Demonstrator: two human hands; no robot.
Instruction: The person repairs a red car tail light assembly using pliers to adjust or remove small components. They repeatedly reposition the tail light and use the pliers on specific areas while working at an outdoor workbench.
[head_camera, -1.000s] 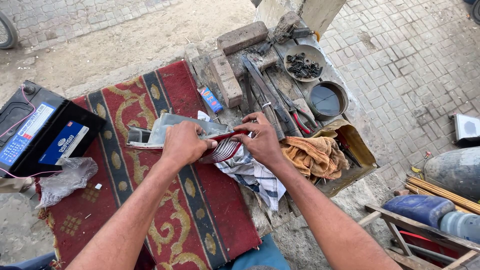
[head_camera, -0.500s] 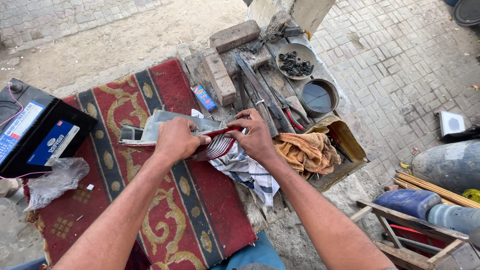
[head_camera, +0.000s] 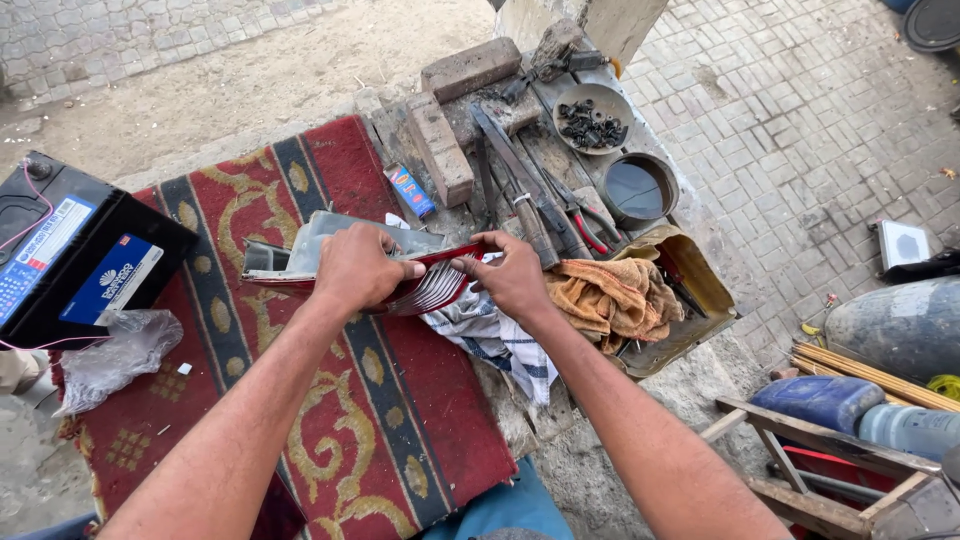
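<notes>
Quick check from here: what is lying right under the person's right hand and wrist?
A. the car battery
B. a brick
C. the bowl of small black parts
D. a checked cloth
D: the right hand grips the red tail-light piece above the checked cloth.

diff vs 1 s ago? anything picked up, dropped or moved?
Little change. Both hands stay on the red tail-light lens: left hand on top, right hand at its right end. Nothing taken up or let go. The camera view shifted slightly. Patterned rug, battery, tools and orange rag lie as before.
</notes>
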